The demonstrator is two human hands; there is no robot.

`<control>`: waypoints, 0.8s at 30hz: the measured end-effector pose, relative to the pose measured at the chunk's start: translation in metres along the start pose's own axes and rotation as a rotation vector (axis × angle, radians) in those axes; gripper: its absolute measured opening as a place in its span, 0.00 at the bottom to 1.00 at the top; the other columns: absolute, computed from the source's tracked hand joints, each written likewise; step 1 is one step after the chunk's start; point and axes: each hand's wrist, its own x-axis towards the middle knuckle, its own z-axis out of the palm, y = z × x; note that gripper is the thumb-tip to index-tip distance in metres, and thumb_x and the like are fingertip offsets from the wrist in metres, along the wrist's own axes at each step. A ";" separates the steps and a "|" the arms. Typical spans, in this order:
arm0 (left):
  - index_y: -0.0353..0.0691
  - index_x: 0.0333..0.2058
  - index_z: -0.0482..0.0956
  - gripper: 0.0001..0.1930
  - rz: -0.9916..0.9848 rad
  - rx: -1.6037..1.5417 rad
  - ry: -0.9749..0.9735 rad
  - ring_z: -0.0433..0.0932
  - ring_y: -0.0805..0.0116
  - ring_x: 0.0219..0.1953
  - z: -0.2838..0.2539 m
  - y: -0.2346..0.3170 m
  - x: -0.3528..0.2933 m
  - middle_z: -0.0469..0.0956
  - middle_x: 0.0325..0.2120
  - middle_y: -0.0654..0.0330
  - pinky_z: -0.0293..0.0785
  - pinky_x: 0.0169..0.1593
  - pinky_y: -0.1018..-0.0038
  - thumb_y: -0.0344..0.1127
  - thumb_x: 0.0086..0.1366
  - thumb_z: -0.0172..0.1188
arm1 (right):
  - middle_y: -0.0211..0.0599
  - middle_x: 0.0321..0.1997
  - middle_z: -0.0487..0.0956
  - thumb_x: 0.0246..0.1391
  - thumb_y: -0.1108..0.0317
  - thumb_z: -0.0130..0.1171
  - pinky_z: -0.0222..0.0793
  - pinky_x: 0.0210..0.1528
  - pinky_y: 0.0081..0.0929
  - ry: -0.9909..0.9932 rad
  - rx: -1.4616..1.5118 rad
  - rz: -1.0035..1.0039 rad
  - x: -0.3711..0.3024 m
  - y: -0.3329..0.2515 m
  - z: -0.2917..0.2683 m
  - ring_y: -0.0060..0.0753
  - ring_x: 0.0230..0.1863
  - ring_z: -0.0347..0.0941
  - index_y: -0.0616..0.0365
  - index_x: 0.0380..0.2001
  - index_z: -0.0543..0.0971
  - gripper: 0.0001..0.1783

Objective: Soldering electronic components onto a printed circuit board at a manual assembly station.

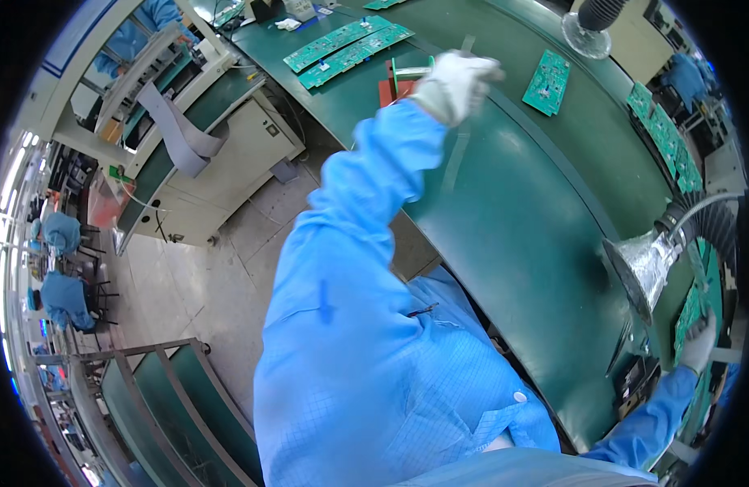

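Note:
My left hand (459, 85), in a white glove, reaches far across the green-topped bench with its fingers curled. Whether anything is in those fingers is hidden. Just left of it stands a small red fixture (387, 92) with a green upright piece, partly covered by the glove. At the far right, my right hand (699, 342), also gloved, has its fingers closed at the edge of a green circuit board (686, 318). That board is partly hidden behind a metal fume hood (641, 264).
Two long circuit boards (346, 55) lie left of my left hand; another board (547, 83) lies to its right. More boards (666, 138) line the right side. A second extraction nozzle (586, 36) hangs at the top. A black box (636, 380) sits near my right forearm. Lower left is a metal rack (159, 390).

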 end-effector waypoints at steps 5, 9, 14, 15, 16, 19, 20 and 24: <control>0.31 0.39 0.75 0.14 0.258 0.308 0.965 0.73 0.62 0.23 -0.160 0.036 -0.020 0.77 0.30 0.54 0.73 0.30 0.65 0.35 0.57 0.60 | 0.31 0.48 0.76 0.69 0.56 0.43 0.67 0.50 0.26 0.008 0.275 0.088 0.093 0.087 0.126 0.31 0.48 0.72 0.54 0.63 0.70 0.24; 0.40 0.52 0.72 0.23 -0.238 0.942 1.358 0.78 0.47 0.55 -0.281 0.039 -0.006 0.79 0.49 0.41 0.73 0.58 0.62 0.46 0.63 0.58 | 0.34 0.53 0.78 0.70 0.52 0.43 0.67 0.57 0.32 -1.300 0.644 0.182 0.148 0.112 0.147 0.35 0.54 0.71 0.53 0.65 0.68 0.27; 0.38 0.54 0.72 0.30 -0.467 1.312 1.238 0.79 0.50 0.54 -0.358 0.041 0.031 0.80 0.51 0.45 0.73 0.58 0.61 0.58 0.66 0.53 | 0.43 0.44 0.78 0.70 0.62 0.37 0.71 0.46 0.26 -0.297 -0.615 -0.297 0.048 0.038 0.102 0.31 0.38 0.72 0.64 0.56 0.75 0.23; 0.38 0.53 0.73 0.31 -0.444 1.283 1.222 0.80 0.51 0.54 -0.367 0.040 0.038 0.81 0.50 0.47 0.74 0.57 0.61 0.59 0.65 0.54 | 0.41 0.37 0.77 0.69 0.62 0.40 0.70 0.37 0.28 -0.145 -0.906 -0.748 0.011 0.033 0.103 0.27 0.34 0.70 0.66 0.53 0.77 0.22; 0.38 0.53 0.73 0.31 -0.481 1.274 1.225 0.80 0.52 0.53 -0.375 0.041 0.046 0.81 0.49 0.48 0.74 0.56 0.62 0.59 0.64 0.56 | 0.37 0.34 0.76 0.69 0.61 0.42 0.66 0.34 0.26 -0.103 -0.798 -0.485 -0.021 0.018 0.100 0.25 0.32 0.68 0.64 0.52 0.78 0.22; 0.38 0.53 0.73 0.31 -0.562 1.289 1.166 0.81 0.53 0.53 -0.395 0.043 0.065 0.81 0.49 0.50 0.76 0.54 0.63 0.57 0.61 0.61 | 0.27 0.27 0.71 0.70 0.56 0.46 0.55 0.25 0.19 0.091 -0.622 -0.125 -0.105 -0.005 0.103 0.17 0.24 0.61 0.59 0.51 0.81 0.21; 0.38 0.52 0.73 0.31 -0.472 1.162 1.254 0.81 0.53 0.52 -0.399 0.045 0.070 0.81 0.48 0.50 0.76 0.53 0.63 0.57 0.61 0.61 | 0.27 0.27 0.71 0.70 0.56 0.46 0.55 0.25 0.19 0.089 -0.584 -0.059 -0.126 -0.006 0.106 0.17 0.24 0.61 0.59 0.51 0.81 0.21; 0.41 0.49 0.75 0.26 -0.163 0.937 1.451 0.82 0.57 0.45 -0.387 0.059 0.082 0.82 0.42 0.54 0.78 0.49 0.66 0.51 0.58 0.65 | 0.22 0.24 0.69 0.68 0.51 0.49 0.47 0.22 0.16 0.191 -0.437 -0.041 -0.173 0.006 0.106 0.11 0.21 0.54 0.56 0.50 0.82 0.22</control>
